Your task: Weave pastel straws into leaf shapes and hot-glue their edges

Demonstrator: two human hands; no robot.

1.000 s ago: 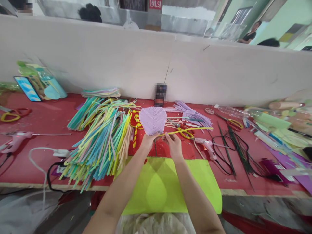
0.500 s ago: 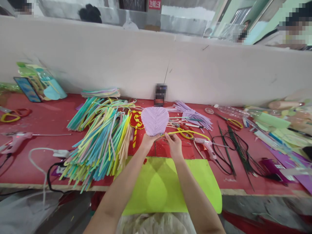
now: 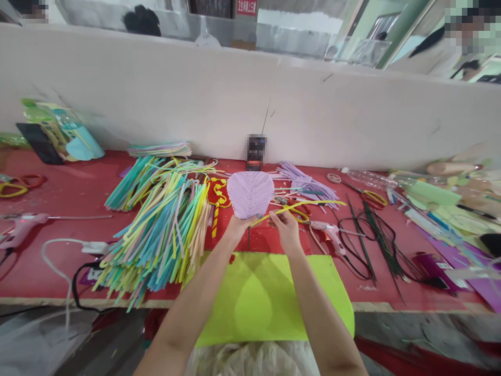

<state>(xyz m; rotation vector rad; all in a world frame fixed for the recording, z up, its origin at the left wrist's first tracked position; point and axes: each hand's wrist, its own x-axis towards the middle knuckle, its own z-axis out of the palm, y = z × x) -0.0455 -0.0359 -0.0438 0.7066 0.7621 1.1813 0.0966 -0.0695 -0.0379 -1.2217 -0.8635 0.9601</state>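
My left hand [image 3: 239, 225] grips the lower edge of a lilac, leaf-shaped piece [image 3: 251, 195] made of fuzzy pipe cleaners laid in slanting rows. In my right hand [image 3: 284, 223], thumb and fingers pinch a yellow pipe cleaner [image 3: 319, 204]. One end of it lies by the left fingers at the base of the leaf shape; the other sticks out to the right. Both hands are above the red table, close together. Behind the leaf shape, at its left, lies a red and yellow pipe-cleaner ornament [image 3: 218, 193].
A large heap of coloured pipe cleaners [image 3: 156, 235] covers the left middle. Lilac pipe cleaners [image 3: 309, 180], scissors [image 3: 373, 198] and a pink glue gun [image 3: 329, 232] lie on the right. Another glue gun [image 3: 23, 230] is far left. A lime-green sheet [image 3: 270, 297] hangs over the front edge.
The yellow pipe cleaner has swung from a drooping curve to a straighter line rising to the right. My right hand has shifted slightly right. The phone screen at left has gone dark.
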